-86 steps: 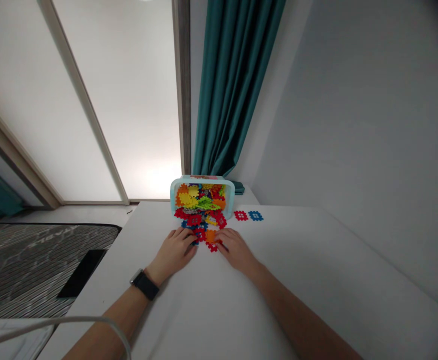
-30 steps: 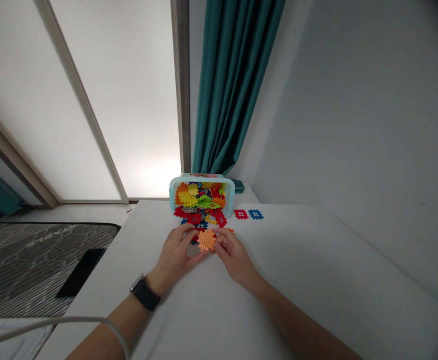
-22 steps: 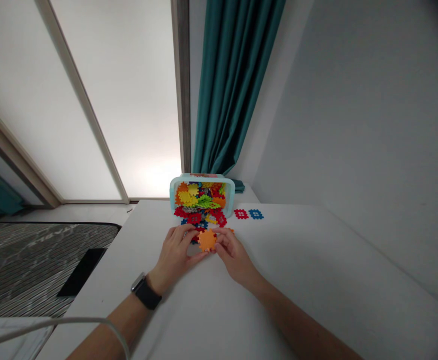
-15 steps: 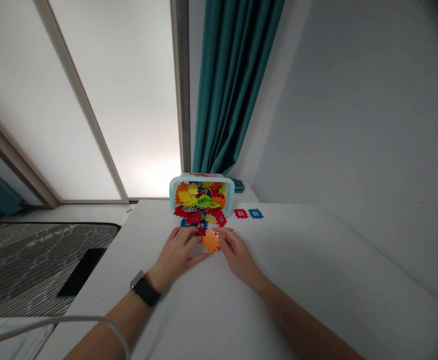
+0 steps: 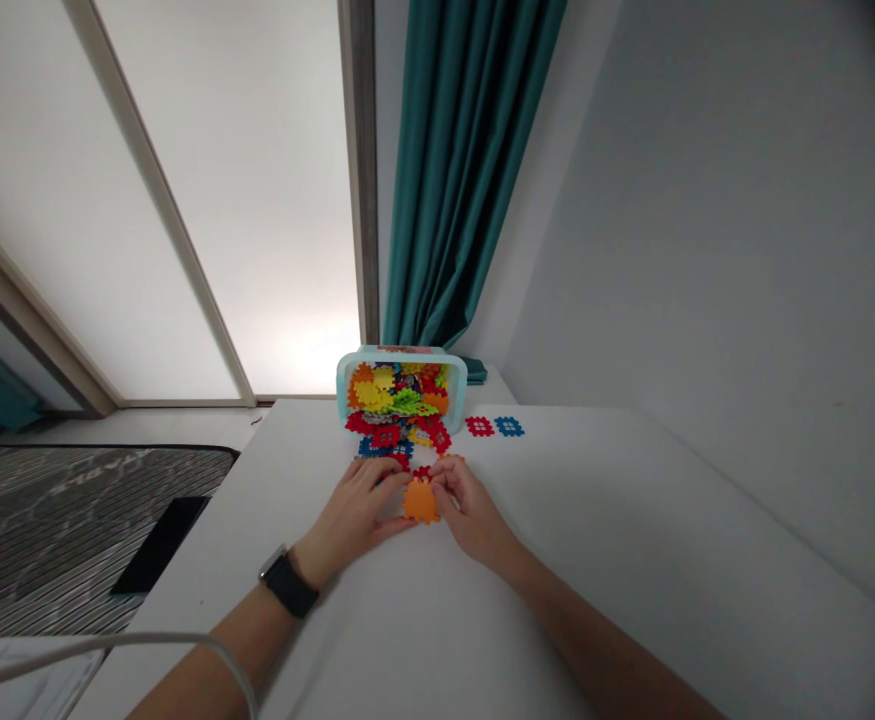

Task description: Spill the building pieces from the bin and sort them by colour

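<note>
A flat orange tile [image 5: 421, 501] with toothed edges is tilted up between my hands, just above the white table. My left hand [image 5: 358, 510], a watch [image 5: 288, 582] on its wrist, has its thumb at the tile's lower left corner and its index finger near the upper left. At the right edge, my right hand [image 5: 474, 510] pinches the same tile between thumb and fingers. Right behind it a red toothed piece [image 5: 422, 472] shows in part. Whether the two pieces are joined I cannot tell. My fingers partly cover other pieces behind.
Behind my hands a light-blue tub [image 5: 460, 385] lies on its side, full of colourful toothed tiles, several spilling out. A red window tile [image 5: 480, 427] and a blue window tile [image 5: 510, 427] lie to its right. A pale cable [image 5: 144, 637] crosses at lower left.
The orange tile has come a little closer to me and turned to sit square, uncovering the red piece behind it. Both hands stay around it.
</note>
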{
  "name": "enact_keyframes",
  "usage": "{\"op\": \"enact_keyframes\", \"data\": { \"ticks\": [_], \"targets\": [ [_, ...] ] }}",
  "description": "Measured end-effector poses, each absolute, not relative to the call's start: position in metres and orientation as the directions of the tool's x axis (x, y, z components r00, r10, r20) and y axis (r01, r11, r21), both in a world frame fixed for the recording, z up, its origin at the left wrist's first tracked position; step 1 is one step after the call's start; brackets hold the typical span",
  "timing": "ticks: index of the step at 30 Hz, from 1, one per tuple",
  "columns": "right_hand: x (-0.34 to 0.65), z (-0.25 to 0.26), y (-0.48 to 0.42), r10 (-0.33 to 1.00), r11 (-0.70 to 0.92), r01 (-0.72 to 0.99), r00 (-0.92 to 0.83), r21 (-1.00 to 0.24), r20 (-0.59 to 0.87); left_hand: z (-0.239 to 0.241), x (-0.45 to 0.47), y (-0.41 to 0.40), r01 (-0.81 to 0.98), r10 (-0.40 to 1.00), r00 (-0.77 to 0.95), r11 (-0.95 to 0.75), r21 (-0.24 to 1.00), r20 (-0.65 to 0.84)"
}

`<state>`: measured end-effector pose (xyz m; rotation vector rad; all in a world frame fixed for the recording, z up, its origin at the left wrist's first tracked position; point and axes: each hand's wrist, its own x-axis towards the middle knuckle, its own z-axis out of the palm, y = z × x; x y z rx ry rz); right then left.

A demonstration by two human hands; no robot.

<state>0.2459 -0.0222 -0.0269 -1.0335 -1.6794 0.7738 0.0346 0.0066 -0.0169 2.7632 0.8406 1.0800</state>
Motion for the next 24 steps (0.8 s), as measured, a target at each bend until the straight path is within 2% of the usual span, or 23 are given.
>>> {"op": "enact_keyframes", "data": {
  "ticks": [2, 5, 9, 17, 24],
  "targets": [
    [0.248, -0.025, -0.023, 0.867, 0.498, 0.344, -0.175, -0.796, 0.466, -0.019, 0.034, 0.008, 0.473, 0.551, 0.559, -0.826, 0.307, 0.620],
    [0.252, -0.021, -0.024, 0.777, 0.616, 0.462, -0.225, -0.638, 0.588, -0.023, 0.031, 0.011, 0.473, 0.606, 0.483, -0.788, 0.394, 0.632],
    [0.255, -0.018, -0.024, 0.689, 0.701, 0.508, -0.299, -0.501, 0.660, -0.027, 0.029, 0.015, 0.447, 0.631, 0.429, -0.770, 0.455, 0.646],
    [0.256, -0.020, -0.023, 0.668, 0.714, 0.529, -0.320, -0.458, 0.672, -0.026, 0.029, 0.014, 0.427, 0.653, 0.417, -0.755, 0.497, 0.632],
    [0.257, -0.020, -0.022, 0.665, 0.717, 0.533, -0.331, -0.449, 0.669, -0.025, 0.029, 0.014, 0.444, 0.652, 0.406, -0.754, 0.485, 0.641]
  ]
}}
